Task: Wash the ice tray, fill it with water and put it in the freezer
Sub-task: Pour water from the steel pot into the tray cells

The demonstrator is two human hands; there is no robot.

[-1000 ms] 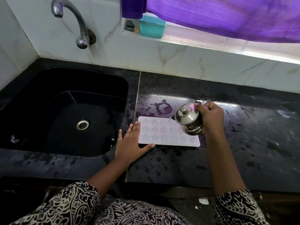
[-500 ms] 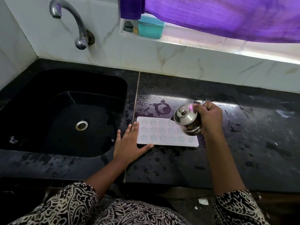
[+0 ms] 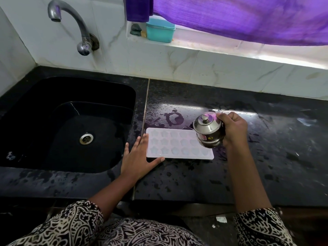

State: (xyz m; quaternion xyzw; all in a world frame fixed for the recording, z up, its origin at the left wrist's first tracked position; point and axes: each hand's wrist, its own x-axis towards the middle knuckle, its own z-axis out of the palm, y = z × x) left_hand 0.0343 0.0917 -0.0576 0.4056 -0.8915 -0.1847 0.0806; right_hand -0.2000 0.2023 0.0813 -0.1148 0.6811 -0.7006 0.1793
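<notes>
A pale ice tray (image 3: 175, 143) with star-shaped cells lies flat on the wet black counter (image 3: 266, 157), just right of the sink. My left hand (image 3: 140, 157) rests flat on the counter against the tray's left end, thumb along its front edge, fingers spread. My right hand (image 3: 232, 129) grips a small lidded steel pot (image 3: 208, 131), tilted toward the tray and held over its right end. No stream of water can be made out from the pot.
A black sink (image 3: 71, 125) with a steel drain (image 3: 86, 138) lies at the left, under a curved steel tap (image 3: 76, 23) on the white wall. A teal box (image 3: 160, 31) stands on the window ledge below a purple curtain (image 3: 248, 18).
The steel pot has stayed tilted over the tray's right end, shifting only slightly. My left hand has kept its place at the tray's left end.
</notes>
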